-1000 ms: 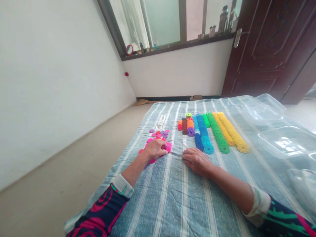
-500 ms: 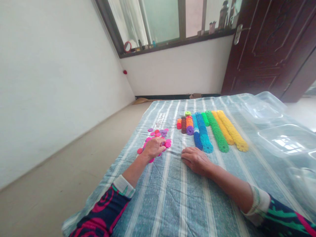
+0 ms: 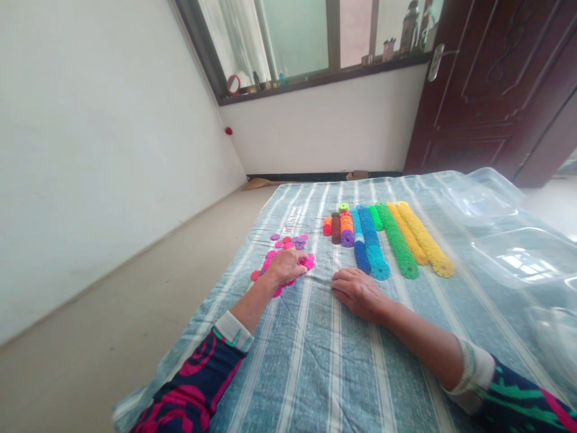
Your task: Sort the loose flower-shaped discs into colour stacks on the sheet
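Note:
My left hand reaches over a loose pile of pink, purple and red notched plastic discs. Its thumb and fingers are closed at a pink disc on the pile's right side. My right hand rests on the striped cloth, fingers curled together and pointing left; whatever may be under them is hidden. Beyond it, discs lie stacked in rows by colour: a blue row, a green row, yellow rows, and shorter orange-purple, brown and red-orange ones.
Clear plastic containers stand along the right side of the cloth-covered surface. Printed lettering marks the cloth beyond the pile. A white wall, a windowsill with small items and a dark red door lie behind.
My left hand and forearm have shifted slightly to the right and forward over the pile. My right hand and the disc rows stay as they were.

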Demonstrator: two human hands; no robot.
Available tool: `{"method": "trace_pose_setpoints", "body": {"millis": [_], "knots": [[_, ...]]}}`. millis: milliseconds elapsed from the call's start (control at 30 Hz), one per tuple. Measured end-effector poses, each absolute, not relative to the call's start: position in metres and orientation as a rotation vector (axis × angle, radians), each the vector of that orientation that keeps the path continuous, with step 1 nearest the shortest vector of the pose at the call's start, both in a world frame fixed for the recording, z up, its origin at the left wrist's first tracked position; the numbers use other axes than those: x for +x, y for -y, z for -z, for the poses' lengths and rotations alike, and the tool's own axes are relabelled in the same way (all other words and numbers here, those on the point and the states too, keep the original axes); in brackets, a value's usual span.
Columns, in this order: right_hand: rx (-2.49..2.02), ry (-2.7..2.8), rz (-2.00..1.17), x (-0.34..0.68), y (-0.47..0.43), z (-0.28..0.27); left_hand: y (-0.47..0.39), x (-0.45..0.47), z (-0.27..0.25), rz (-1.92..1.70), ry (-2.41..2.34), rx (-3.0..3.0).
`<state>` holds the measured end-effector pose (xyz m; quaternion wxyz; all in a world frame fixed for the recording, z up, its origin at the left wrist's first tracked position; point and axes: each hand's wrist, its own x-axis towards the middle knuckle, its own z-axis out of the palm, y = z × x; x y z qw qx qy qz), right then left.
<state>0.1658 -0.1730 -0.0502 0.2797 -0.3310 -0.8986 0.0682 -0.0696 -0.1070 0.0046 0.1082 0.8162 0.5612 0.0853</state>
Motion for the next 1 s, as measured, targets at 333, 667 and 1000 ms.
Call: {"method": "trace_pose_setpoints", "body": {"millis": [333,667,1000], "knots": [[-0.885,2.418,-0.183,0.166,0.172,0.050,0.101,-0.076,0.004,-0.445,-1.600,2.206],[-0.890,2.415,-0.193,0.166,0.172,0.049,0.101,-0.099,-0.010,-0.590,-1.616,1.930],[-0.885,2.414,-0.170,0.164,0.171,0.051,0.073,-0.070,-0.007,-0.505,-1.631,2.163]]}}
